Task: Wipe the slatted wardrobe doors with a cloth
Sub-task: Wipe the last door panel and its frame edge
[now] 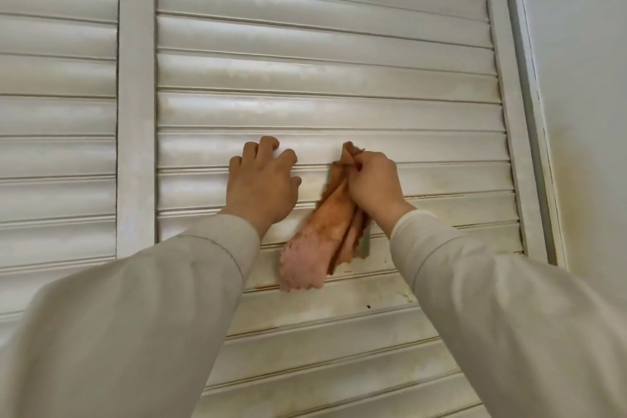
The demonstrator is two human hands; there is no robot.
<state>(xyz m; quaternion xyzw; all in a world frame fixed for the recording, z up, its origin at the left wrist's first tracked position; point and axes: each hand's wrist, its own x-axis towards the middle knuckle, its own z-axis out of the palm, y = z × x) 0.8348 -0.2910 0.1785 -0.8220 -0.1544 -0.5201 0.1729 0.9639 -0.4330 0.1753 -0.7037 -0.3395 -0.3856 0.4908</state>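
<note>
— Doors first: what is seen across the whole view?

— 2 slatted wardrobe doors are seen, a left door (pixel 57 112) and a right door (pixel 322 78), parted by an upright frame post (pixel 135 95). A pale wall (pixel 583 95) is seen at the far right. Brownish grime is seen on the lower slats (pixel 339 332) of the right door, while the upper slats look cleaner.

— And the hands?

— The left hand (pixel 263 183) is laid on the right door with fingers bent and spread, nothing being held. The right hand (pixel 373 183) is closed round the top of an orange cloth (pixel 322 234), which is bunched and hangs down against the slats just beside the left hand.

— What could go wrong from here?

— With the cloth gathered into 1 narrow bundle, little of it is pressed to the surface, so dirt in the grooves between slats may be missed or smeared. If too much weight is leaned through the left hand, a slat could be strained.
</note>
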